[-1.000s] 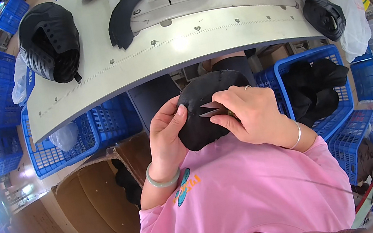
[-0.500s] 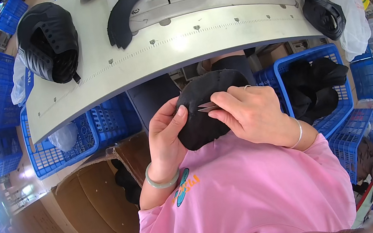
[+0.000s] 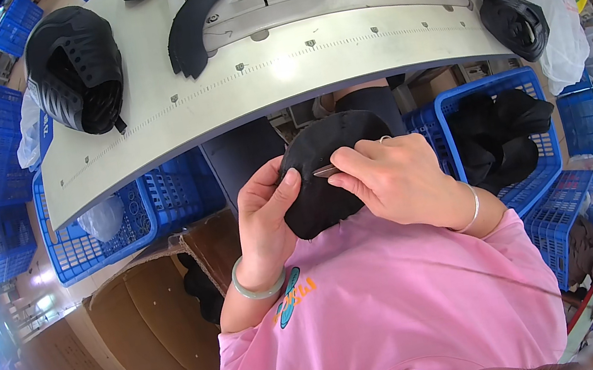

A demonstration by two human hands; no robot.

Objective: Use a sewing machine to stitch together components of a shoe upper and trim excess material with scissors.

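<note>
My left hand point(image 3: 265, 210) grips the left edge of a black fabric shoe upper point(image 3: 335, 135), thumb on top and fingers underneath. The piece is held over my lap, just off the table's near edge. My right hand point(image 3: 397, 176) is closed round small metal thread snips point(image 3: 326, 171). Their pointed tips meet at the middle of the black surface, pointing left towards my left thumb. Most of the snips is hidden inside the right fist. Whether a thread is between the tips is too small to tell.
Ahead curves a white sewing-machine table point(image 3: 337, 53) with a printed ruler. On it are a black shoe point(image 3: 75, 73), a curved black piece point(image 3: 196, 29) and a dark roll point(image 3: 514, 25). Blue crates point(image 3: 539, 89) flank my knees, one holding black pieces. A cardboard box point(image 3: 154, 318) stands lower left.
The snips' blades were parted and have come together. My right hand has shifted slightly left over the black piece. The left hand keeps its hold.
</note>
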